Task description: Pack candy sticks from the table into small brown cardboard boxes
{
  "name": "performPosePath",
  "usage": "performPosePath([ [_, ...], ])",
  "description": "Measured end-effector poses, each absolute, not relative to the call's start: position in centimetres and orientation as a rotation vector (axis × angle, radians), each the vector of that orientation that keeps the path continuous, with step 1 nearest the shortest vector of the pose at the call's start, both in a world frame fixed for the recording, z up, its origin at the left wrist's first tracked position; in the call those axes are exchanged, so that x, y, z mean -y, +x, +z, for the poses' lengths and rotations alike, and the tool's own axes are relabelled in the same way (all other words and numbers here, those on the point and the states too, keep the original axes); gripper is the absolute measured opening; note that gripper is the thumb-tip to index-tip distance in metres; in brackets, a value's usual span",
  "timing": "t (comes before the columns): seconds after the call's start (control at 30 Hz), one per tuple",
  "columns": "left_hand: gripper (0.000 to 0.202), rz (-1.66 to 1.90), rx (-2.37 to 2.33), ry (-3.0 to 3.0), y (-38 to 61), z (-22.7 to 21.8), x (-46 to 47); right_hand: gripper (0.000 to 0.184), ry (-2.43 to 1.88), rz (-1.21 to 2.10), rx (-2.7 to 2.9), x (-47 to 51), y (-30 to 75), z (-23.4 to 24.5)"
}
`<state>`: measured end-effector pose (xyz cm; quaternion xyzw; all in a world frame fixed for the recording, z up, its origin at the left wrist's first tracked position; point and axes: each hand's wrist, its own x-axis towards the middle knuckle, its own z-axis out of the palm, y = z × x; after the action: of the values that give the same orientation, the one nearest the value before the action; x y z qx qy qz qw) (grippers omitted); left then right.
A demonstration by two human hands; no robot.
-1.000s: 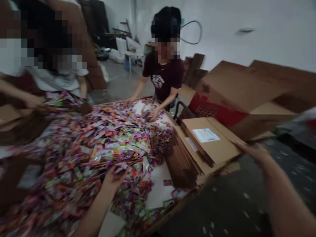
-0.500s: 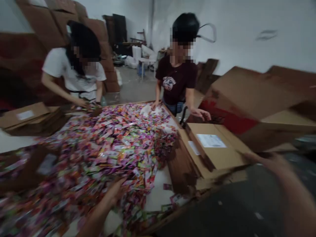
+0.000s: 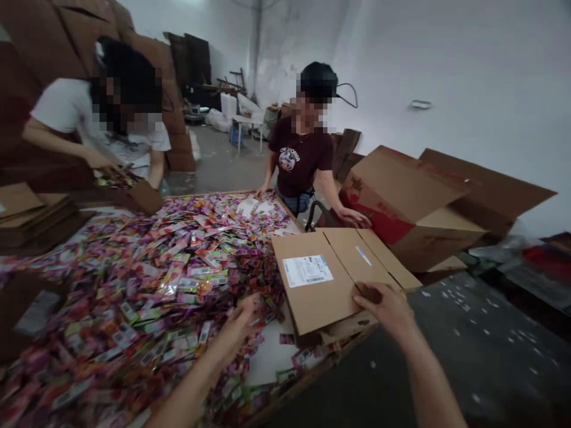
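Note:
My right hand (image 3: 387, 306) grips the near edge of a flattened cardboard box (image 3: 319, 303), thumb on top. A white printed label (image 3: 307, 271) is on the box's upper face. Short of the box's left edge, my left hand (image 3: 245, 314) hovers over the sachets with nothing seen in it; its fingers look loosely apart, slightly blurred. A wide heap of small colourful sachets (image 3: 178, 279) covers much of the white tabletop (image 3: 270, 356). Part of the heap is hidden beneath the cardboard.
Across the table, one person (image 3: 303, 154) rests a hand by the cardboard's far edge. Another person (image 3: 120, 131) holds a small carton (image 3: 145, 196) with sachets. Folded cartons (image 3: 40, 223) lie at left. A large open carton (image 3: 401, 208) stands at right, beside the littered floor (image 3: 482, 333).
The labelled cardboard has shifted left over the table edge and sachets, with my right hand on it. My left hand has moved up and right. The person at left has lifted a carton of sachets.

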<state>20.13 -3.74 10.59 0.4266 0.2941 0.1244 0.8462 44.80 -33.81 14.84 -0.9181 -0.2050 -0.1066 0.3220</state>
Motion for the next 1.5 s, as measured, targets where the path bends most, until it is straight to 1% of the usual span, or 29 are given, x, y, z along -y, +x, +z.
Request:
performPosePath([
  [0.1, 0.066, 0.326, -0.52, 0.85, 24.2, 15.2, 5.0, 0.041, -2.326, -0.397, 0.695, 30.2, 38.8, 15.1],
  [0.17, 0.065, 0.357, -0.52, 0.867, 23.6, 16.5, 3.9, 0.04, -2.214, -0.389, 0.755, 28.2, 35.4, 16.1],
  [0.2, 0.063, 0.375, -0.51, 0.889, 22.2, 16.6, 3.0, 0.044, -2.151, -0.405, 0.731, 27.4, 34.1, 16.7],
  [0.23, 0.061, 0.393, -0.494, 0.921, 20.1, 16.4, 1.9, 0.053, -2.085, -0.431, 0.672, 26.6, 32.9, 17.2],
  [0.3, 0.056, 0.415, -0.491, 1.021, 14.4, 15.3, -0.5, 0.077, -1.913, -0.429, 0.52, 24.7, 30.8, 17.9],
  [0.33, 0.053, 0.413, -0.519, 1.089, 11.2, 14.5, -1.5, 0.084, -1.815, -0.357, 0.467, 23.3, 29.8, 17.9],
  [0.37, 0.05, 0.406, -0.568, 1.167, 8.0, 13.7, -2.4, 0.086, -1.714, -0.236, 0.438, 21.7, 28.6, 17.7],
  [0.43, 0.043, 0.41, -0.71, 1.315, 1.8, 12.2, -3.5, 0.076, -1.561, 0.042, 0.39, 17.9, 25.9, 16.3],
  [0.5, 0.039, 0.508, -0.865, 1.37, -3.4, 11.0, -3.8, 0.065, -1.534, 0.257, 0.275, 13.8, 22.5, 14.2],
  [0.57, 0.038, 0.685, -1.036, 1.286, -7.5, 10.0, -3.7, 0.062, -1.533, 0.439, 0.209, 10.3, 19.1, 12.0],
  [0.67, 0.033, 0.87, -1.224, 1.075, -11.7, 8.3, -3.6, 0.07, -1.466, 0.681, 0.345, 7.1, 15.3, 9.5],
  [0.77, 0.029, 0.931, -1.215, 0.985, -14.5, 6.5, -3.5, 0.076, -1.451, 0.805, 0.501, 5.8, 13.7, 8.6],
  [0.83, 0.033, 0.952, -1.176, 0.937, -15.9, 5.7, -3.3, 0.074, -1.443, 0.856, 0.584, 5.5, 13.4, 8.8],
  [0.9, 0.042, 0.94, -1.12, 0.933, -17.0, 5.4, -3.1, 0.07, -1.412, 0.887, 0.673, 5.2, 13.3, 9.2],
  [1.03, 0.061, 0.84, -0.975, 1.066, -18.7, 5.1, -2.8, 0.065, -1.34, 0.907, 0.769, 4.2, 12.7, 9.7],
  [1.1, 0.074, 0.782, -0.956, 1.089, -19.4, 4.4, -2.7, 0.062, -1.362, 0.885, 0.777, 3.5, 12.3, 9.3],
  [1.23, 0.108, 0.67, -0.938, 1.161, -20.2, 1.5, -3.1, 0.048, -1.631, 0.738, 0.715, 2.3, 11.6, 7.5],
  [1.3, 0.12, 0.636, -0.939, 1.263, -20.1, 0.5, -3.4, 0.04, -1.788, 0.711, 0.678, 2.2, 11.5, 6.3],
  [1.33, 0.122, 0.639, -0.938, 1.326, -19.9, 0.4, -3.5, 0.036, -1.845, 0.711, 0.667, 2.2, 11.4, 5.8],
  [1.37, 0.12, 0.655, -0.926, 1.397, -19.7, 0.5, -3.5, 0.034, -1.887, 0.707, 0.661, 2.2, 11.3, 5.3],
  [1.4, 0.114, 0.683, -0.903, 1.473, -19.5, 0.9, -3.5, 0.032, -1.92, 0.696, 0.661, 2.3, 11.1, 4.9],
  [1.5, 0.084, 0.839, -0.845, 1.719, -18.9, 2.8, -3.3, 0.035, -2.034, 0.642, 0.705, 1.9, 10.0, 4.2],
])
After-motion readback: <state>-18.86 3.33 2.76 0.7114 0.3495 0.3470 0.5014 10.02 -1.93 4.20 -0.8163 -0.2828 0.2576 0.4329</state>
